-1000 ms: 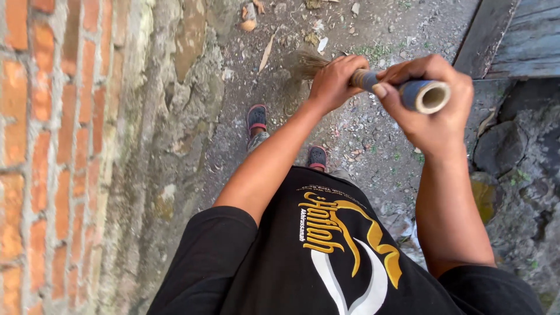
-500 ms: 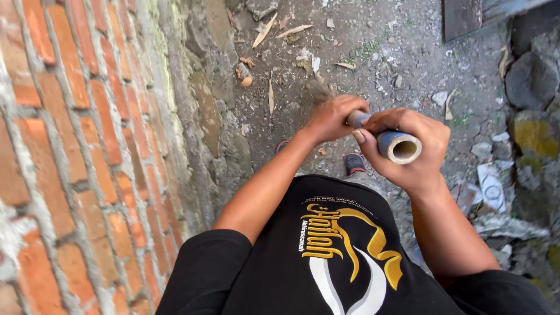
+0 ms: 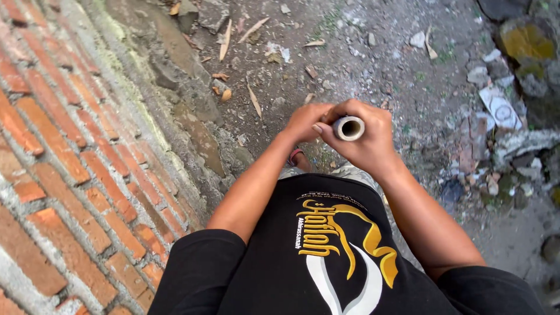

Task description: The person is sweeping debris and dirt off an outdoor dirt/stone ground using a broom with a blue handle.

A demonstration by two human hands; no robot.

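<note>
Now both hands, left hand and right hand, wrapped round upright broom handle.

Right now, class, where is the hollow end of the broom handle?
In the head view the handle's hollow end sits centre frame, gripped by the right hand, with the left hand just left of it, above the black shirt.

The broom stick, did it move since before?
Yes. The broom handle now stands almost upright, its hollow end facing the camera; earlier it slanted right. Both hands sit nearer the brick wall.
</note>
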